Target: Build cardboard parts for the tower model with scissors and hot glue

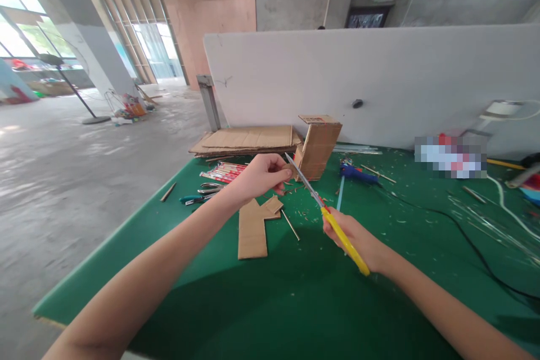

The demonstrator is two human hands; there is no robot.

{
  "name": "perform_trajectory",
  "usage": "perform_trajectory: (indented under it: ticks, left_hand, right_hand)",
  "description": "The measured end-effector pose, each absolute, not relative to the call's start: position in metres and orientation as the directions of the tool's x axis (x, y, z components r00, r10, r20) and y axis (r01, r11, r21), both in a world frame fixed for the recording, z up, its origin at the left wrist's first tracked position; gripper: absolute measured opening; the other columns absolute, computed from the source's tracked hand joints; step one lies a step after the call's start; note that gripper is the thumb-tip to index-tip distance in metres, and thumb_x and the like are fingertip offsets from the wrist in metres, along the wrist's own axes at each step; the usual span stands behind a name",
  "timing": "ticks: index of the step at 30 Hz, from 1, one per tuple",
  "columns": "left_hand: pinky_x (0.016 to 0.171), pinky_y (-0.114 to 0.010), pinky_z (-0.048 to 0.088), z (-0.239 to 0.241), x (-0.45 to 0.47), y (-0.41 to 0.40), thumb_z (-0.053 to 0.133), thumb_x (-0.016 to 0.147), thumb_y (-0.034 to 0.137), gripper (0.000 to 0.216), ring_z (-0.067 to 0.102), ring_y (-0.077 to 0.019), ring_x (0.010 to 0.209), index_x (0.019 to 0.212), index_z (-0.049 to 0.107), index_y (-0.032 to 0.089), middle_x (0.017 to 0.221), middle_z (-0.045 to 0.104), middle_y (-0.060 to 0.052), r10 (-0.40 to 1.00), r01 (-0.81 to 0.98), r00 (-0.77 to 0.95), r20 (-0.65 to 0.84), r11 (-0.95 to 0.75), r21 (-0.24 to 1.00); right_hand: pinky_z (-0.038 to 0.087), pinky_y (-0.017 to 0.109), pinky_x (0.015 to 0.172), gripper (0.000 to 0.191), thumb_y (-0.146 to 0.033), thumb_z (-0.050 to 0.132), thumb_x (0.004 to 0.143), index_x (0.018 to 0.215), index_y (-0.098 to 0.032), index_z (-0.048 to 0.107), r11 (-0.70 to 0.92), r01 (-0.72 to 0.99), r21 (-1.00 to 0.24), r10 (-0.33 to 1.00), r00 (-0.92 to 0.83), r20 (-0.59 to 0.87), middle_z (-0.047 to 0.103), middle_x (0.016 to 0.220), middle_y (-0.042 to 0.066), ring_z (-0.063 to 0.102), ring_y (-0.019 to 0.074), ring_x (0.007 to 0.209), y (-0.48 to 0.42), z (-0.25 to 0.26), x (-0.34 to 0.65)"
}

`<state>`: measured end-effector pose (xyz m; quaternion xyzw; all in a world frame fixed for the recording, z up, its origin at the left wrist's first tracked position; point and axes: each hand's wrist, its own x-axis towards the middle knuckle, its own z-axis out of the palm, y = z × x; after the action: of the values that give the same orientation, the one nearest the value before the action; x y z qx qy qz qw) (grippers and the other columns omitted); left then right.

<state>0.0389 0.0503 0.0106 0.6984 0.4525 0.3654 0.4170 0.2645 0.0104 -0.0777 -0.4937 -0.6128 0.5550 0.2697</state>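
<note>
Over the middle of the green desk [211,298], the left hand [265,174] has its grip pinched on a small cardboard piece [291,169], held right by the tips of the scissors [328,216]. With that piece as the clock's hub, the right hand [346,233] sits at half past four, its grip clamped around the yellow handles; whether the blades have bitten in, I cannot tell. Trimming looks in hand rather than finished. At two o'clock stands a cardboard assembly [321,147], its panels apparently joined already. At seven, flat cut pieces [252,232] lie loose, seemingly unattached so far, and larger stacked sheets [248,137] at ten suggest plenty of material is left. The blue glue gun [359,174] rests unheld at three.
</note>
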Motion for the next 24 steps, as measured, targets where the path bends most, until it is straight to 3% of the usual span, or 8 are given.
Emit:
perform_trajectory:
  ticks: [9,18,24]
  left_hand:
    - [0.046,-0.02,0.046,0.011,0.03,0.058,0.06,0.08,0.021,0.014,0.055,-0.0072,0.048,0.068,0.057,0.014,0.058,0.056,0.0,0.921,0.363,0.371,0.118,-0.261,0.894]
    - [0.044,-0.02,0.044,0.012,0.026,0.059,0.063,0.076,0.025,0.016,0.057,-0.0093,0.047,0.063,0.062,0.015,0.056,0.058,-0.002,0.896,0.363,0.4,0.194,-0.349,0.864]
    - [0.046,-0.021,0.043,0.012,0.02,0.062,0.061,0.076,0.029,0.016,0.058,-0.0108,0.051,0.07,0.065,0.016,0.064,0.06,-0.003,0.878,0.391,0.441,0.184,-0.373,0.842]
  right_hand:
    - [0.041,0.025,0.054,0.043,-0.063,0.054,0.078,0.076,-0.022,0.041,0.034,0.347,-0.937,0.908,-0.401,-0.116,0.047,0.072,-0.001,0.049,0.0135,0.064,0.013,-0.083,0.27]
    - [0.042,0.026,0.052,0.037,-0.057,0.052,0.081,0.074,-0.023,0.039,0.075,0.425,-0.902,0.918,-0.382,-0.104,0.046,0.069,-0.002,0.05,0.0137,0.06,0.015,-0.087,0.27]
    - [0.042,0.027,0.054,0.036,-0.054,0.056,0.08,0.072,-0.023,0.038,0.095,0.432,-0.897,0.918,-0.387,-0.089,0.048,0.067,-0.002,0.053,0.0148,0.062,0.015,-0.084,0.27]
